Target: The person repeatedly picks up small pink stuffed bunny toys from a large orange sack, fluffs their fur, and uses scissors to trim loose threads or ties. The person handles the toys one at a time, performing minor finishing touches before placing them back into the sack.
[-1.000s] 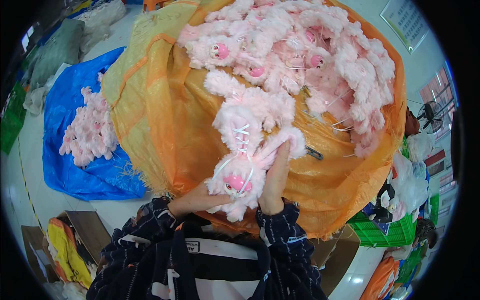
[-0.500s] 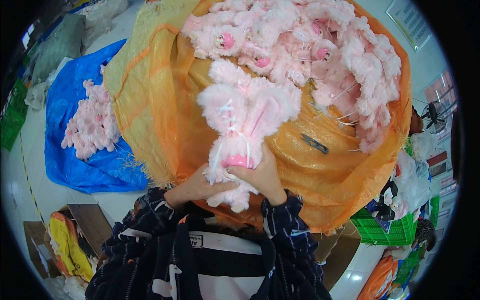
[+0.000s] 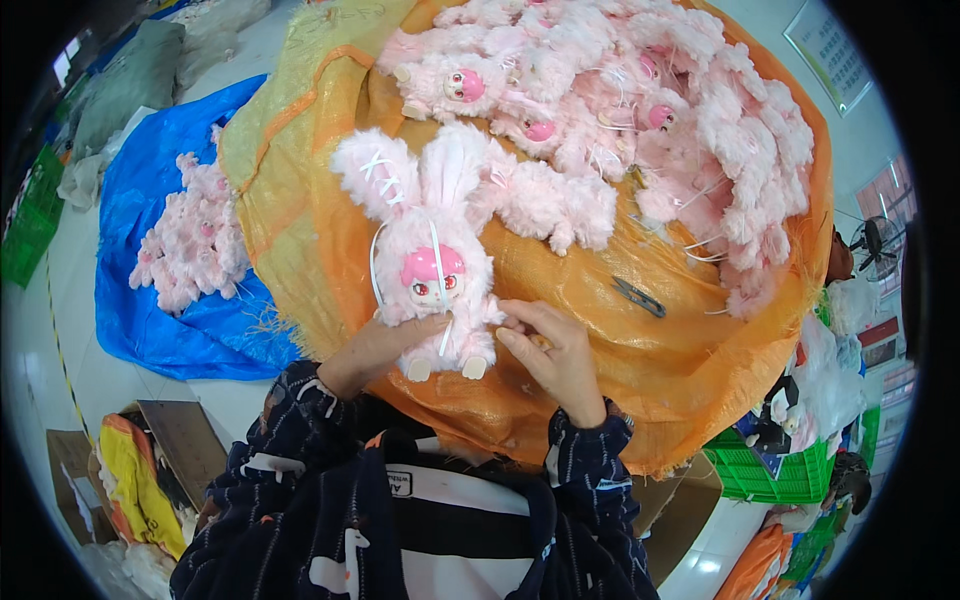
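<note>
A pink plush rabbit doll (image 3: 470,310) stands upright in front of me, its face with red eyes and pink hair turned my way. White ribbon laces one long ear, and loose white straps hang over its face and side. My left hand (image 3: 385,345) is closed round its lower body, the thumb across the front. Beside the doll's paw is my right hand (image 3: 560,360), its thumb and forefinger apart and the fingertips at the fur. Another fluffy pink plush piece (image 3: 555,205) lies just behind the doll on the orange sheet (image 3: 560,400).
A big heap of pink plush dolls (image 3: 700,130) covers the far side of the sheet. Small thread snips (image 3: 638,297) lie to the right. On the left, a blue sack (image 3: 130,330) holds more pink plush. A green crate (image 3: 770,470) stands at right, cardboard boxes (image 3: 180,440) at lower left.
The doll has become upright and moved slightly left, its face now showing. My right hand has come off its body to the right, while my left keeps hold.
</note>
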### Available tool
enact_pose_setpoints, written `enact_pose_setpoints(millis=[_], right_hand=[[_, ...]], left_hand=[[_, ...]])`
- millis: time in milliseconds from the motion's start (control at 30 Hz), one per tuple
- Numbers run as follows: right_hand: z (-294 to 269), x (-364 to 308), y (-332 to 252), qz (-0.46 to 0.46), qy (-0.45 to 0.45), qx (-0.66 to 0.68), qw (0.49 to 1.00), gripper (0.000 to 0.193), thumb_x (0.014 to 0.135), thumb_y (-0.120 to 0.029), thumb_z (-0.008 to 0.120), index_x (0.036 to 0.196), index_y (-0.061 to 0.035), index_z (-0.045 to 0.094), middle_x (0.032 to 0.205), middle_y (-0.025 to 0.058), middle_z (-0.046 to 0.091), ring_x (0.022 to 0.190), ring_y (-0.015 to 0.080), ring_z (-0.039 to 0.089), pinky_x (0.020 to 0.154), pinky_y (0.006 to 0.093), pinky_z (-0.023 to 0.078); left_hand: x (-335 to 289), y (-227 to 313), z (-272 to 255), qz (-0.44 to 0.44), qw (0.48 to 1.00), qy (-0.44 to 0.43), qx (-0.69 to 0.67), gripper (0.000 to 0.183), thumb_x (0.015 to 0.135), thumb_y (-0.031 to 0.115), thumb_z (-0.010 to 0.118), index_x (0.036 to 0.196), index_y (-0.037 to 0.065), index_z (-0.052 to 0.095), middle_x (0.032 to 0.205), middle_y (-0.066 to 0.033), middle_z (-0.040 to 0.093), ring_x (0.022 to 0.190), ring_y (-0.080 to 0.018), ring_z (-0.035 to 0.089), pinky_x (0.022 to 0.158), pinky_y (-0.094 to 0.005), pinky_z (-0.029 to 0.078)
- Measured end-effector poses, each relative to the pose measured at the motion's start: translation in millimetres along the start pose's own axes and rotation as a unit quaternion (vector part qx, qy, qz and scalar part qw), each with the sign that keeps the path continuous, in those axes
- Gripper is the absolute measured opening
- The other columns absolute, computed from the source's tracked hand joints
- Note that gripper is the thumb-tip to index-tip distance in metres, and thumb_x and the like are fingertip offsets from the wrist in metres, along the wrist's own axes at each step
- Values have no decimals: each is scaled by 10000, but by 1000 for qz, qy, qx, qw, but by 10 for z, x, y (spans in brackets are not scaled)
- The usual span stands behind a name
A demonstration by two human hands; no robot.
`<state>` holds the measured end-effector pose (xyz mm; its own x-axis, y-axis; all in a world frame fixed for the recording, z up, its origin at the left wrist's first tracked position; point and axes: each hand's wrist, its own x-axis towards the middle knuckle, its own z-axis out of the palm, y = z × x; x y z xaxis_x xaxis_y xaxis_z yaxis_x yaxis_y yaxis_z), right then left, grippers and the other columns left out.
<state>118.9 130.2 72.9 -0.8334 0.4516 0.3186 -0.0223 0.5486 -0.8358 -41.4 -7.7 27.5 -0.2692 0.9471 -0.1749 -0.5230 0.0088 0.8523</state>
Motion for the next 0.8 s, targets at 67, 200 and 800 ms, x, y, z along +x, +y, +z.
enact_pose_setpoints(millis=[67, 200, 800], right_hand=[[74, -32, -2, -17, 33, -21, 999, 223, 758, -62, 645, 965, 8, 600, 700, 88, 558, 639, 142, 551, 571, 246, 438], [160, -62, 20, 34, 30, 10, 999, 124, 767, -52, 632, 868, 5, 590, 644, 68, 532, 599, 113, 533, 534, 225, 420], [202, -132, -283, -160, -165, -223, 947, 350, 752, -68, 550, 1099, -65, 508, 840, 67, 490, 730, 190, 547, 581, 286, 467]], left_hand=[[-12, 5, 24, -6, 1000, 0, -15, 358, 827, 107, 572, 1162, 18, 483, 1059, -77, 578, 941, -155, 572, 820, -284, 472], [-24, -31, 29, -22, 998, -7, -51, 351, 823, 114, 580, 1146, 8, 491, 1037, -77, 586, 914, -135, 577, 794, -260, 475], [-116, 81, -105, 60, 997, 51, 12, 404, 730, -9, 556, 1130, 11, 500, 1005, -82, 589, 909, -182, 575, 776, -290, 465]])
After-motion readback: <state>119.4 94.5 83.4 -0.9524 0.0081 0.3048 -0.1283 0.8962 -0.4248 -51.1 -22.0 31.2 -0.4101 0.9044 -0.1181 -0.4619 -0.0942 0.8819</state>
